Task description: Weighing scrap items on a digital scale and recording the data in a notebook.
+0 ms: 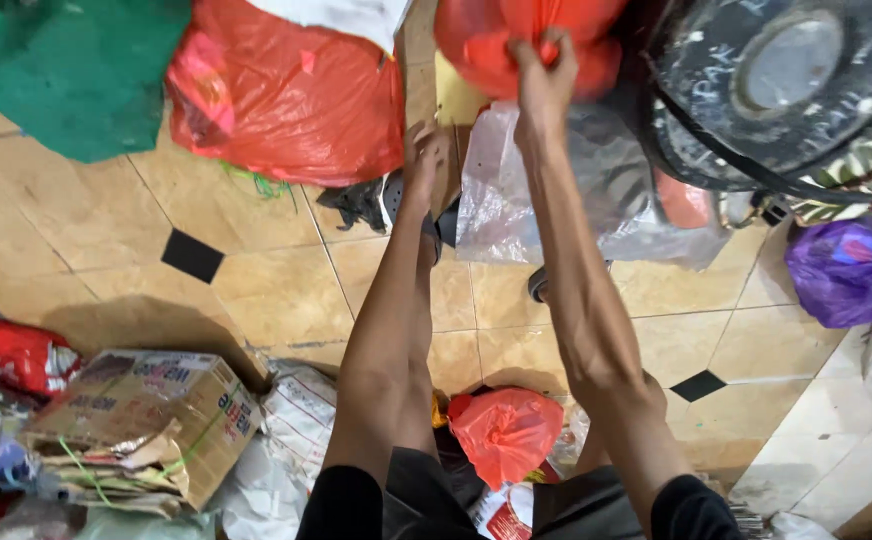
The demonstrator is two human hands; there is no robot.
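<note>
My right hand (544, 62) is stretched far forward and grips a fold of a red-orange plastic bag (476, 40) at the top of the view. My left hand (424, 158) reaches out beside it, lower down. Its fingers are extended with nothing visibly in them. It hovers over the floor next to a clear plastic bag (501, 205) and a dark crumpled cloth (356, 205). Both forearms run up from black sleeves at the bottom edge.
A big red sack (286, 95) and a green sack (76, 70) lie at the top left. A black drum-like object (786, 80) and a purple bag (846, 270) are on the right. A torn cardboard box (146, 420) and a small red bag (506, 430) sit near me on the tan tiled floor (256, 280).
</note>
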